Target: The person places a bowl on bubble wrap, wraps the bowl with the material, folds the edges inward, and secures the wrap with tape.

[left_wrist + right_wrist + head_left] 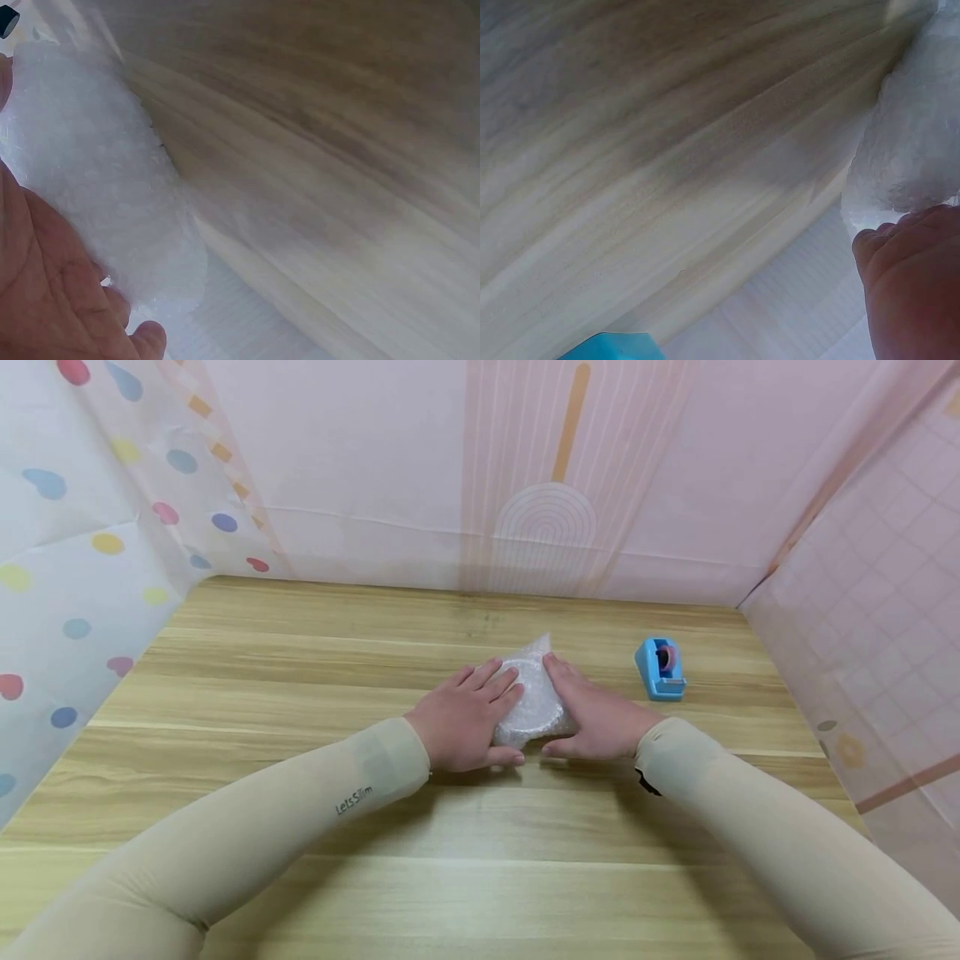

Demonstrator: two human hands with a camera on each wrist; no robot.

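A round, flat thing in clear bubble wrap (531, 697) lies on the wooden table; a pale circular rim shows through the plastic. My left hand (468, 718) rests on its left side, fingers spread and straight over the top, thumb on the near side. Against the right edge presses my right hand (600, 714), its fingers extended along the wrap and its thumb apart, low near the front corner. A pointed flap of wrap sticks up at the back. The wrist views show the bubble wrap (105, 172) close beside each hand.
A blue tape dispenser (660, 670) with a pinkish roll stands to the right of the bundle. The wooden table (300, 643) ends at patterned cloth walls (360, 460) at the back and on both sides.
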